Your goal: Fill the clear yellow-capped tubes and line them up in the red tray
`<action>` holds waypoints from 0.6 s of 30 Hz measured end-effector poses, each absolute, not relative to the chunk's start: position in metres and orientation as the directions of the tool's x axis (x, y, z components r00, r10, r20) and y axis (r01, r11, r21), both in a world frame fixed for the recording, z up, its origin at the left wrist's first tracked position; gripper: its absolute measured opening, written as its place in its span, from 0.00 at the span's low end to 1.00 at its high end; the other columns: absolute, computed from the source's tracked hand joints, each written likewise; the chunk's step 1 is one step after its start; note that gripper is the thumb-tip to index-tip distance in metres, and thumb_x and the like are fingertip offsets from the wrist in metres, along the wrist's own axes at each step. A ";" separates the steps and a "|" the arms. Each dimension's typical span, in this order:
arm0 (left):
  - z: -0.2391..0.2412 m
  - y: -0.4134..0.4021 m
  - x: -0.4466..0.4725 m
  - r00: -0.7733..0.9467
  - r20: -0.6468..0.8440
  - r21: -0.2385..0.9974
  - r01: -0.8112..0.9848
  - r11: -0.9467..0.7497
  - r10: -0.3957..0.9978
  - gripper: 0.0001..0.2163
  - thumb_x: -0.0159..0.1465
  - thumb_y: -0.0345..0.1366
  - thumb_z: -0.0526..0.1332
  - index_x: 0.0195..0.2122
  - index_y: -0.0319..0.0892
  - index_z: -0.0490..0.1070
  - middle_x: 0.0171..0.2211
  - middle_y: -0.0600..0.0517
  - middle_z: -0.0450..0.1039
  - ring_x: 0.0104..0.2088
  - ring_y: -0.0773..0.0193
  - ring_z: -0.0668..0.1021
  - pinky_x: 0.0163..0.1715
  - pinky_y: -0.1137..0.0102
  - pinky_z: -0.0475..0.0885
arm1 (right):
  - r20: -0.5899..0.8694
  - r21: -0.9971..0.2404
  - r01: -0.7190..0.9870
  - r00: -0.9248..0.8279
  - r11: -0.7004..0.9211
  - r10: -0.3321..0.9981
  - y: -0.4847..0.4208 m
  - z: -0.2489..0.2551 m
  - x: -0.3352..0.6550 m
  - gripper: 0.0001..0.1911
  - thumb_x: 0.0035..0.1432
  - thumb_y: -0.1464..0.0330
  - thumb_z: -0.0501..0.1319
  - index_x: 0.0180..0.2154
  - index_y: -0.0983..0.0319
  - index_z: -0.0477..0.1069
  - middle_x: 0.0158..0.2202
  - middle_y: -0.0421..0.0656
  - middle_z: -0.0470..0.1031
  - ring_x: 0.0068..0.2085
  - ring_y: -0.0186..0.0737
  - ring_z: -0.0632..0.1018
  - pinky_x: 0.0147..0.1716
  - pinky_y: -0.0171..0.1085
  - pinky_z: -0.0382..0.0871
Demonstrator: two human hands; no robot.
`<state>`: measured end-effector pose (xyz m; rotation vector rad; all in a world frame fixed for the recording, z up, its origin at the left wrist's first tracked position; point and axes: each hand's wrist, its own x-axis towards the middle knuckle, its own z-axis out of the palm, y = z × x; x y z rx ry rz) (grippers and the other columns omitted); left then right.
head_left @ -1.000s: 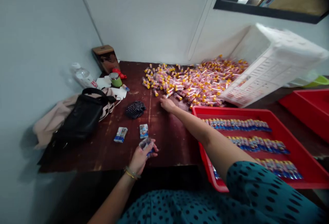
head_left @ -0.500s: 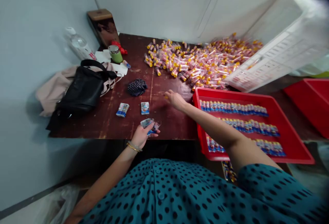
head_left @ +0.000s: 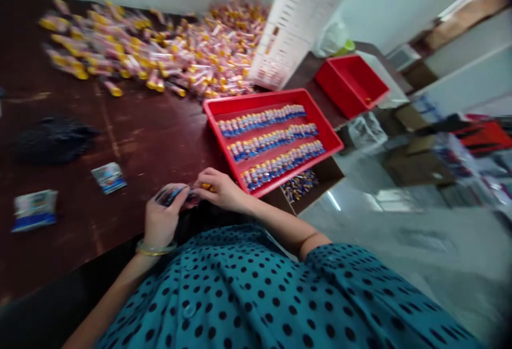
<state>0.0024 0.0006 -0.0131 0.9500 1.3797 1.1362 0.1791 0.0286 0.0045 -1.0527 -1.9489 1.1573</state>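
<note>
My left hand (head_left: 160, 216) is closed round a small clear wrapper (head_left: 173, 195) at the near edge of the dark wooden table (head_left: 152, 141). Meeting it from the right, my right hand (head_left: 219, 189) pinches a yellow-capped tube (head_left: 206, 185) against that wrapper. A large heap of pink tubes with yellow caps (head_left: 160, 55) lies at the back of the table. To the right of my hands stands a red tray (head_left: 320, 125) holding three rows of blue-wrapped tubes (head_left: 272, 143).
Two small printed packets (head_left: 109, 176) (head_left: 34, 209) lie left of my hands, with a dark cloth pouch (head_left: 52, 138) behind them. A white crate (head_left: 298, 18) leans at the back. Right of it sits a second red tray (head_left: 352, 85); an open carton (head_left: 304, 186) stands under the near tray.
My right hand has come back from the tube heap to meet my left hand at the table's near edge. The view has swung to the right and blurred.
</note>
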 end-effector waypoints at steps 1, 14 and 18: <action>-0.013 0.003 0.002 -0.073 -0.267 0.964 -0.021 0.266 0.961 0.13 0.54 0.43 0.69 0.37 0.43 0.77 0.37 0.51 0.78 0.33 0.61 0.78 0.32 0.70 0.76 | 0.122 -0.898 0.316 -0.491 0.307 0.863 0.029 0.005 0.184 0.06 0.64 0.66 0.60 0.35 0.62 0.71 0.38 0.42 0.68 0.43 0.35 0.72 0.48 0.33 0.65; -0.010 0.013 0.011 0.235 -0.446 0.879 -0.067 0.472 0.863 0.14 0.45 0.43 0.74 0.22 0.39 0.77 0.23 0.49 0.75 0.23 0.65 0.73 0.19 0.74 0.66 | -0.070 -0.997 0.042 -0.212 -0.062 0.975 0.057 0.033 0.258 0.12 0.59 0.62 0.64 0.44 0.60 0.72 0.30 0.36 0.71 0.23 0.26 0.65 0.21 0.27 0.59; -0.007 0.013 0.017 0.224 -0.405 0.887 -0.141 0.441 0.886 0.11 0.44 0.40 0.75 0.20 0.39 0.76 0.23 0.50 0.75 0.24 0.66 0.73 0.19 0.75 0.65 | -0.157 -0.978 -0.103 -0.208 -0.181 0.965 0.062 0.039 0.255 0.16 0.54 0.59 0.68 0.41 0.59 0.73 0.27 0.35 0.69 0.20 0.24 0.61 0.16 0.27 0.52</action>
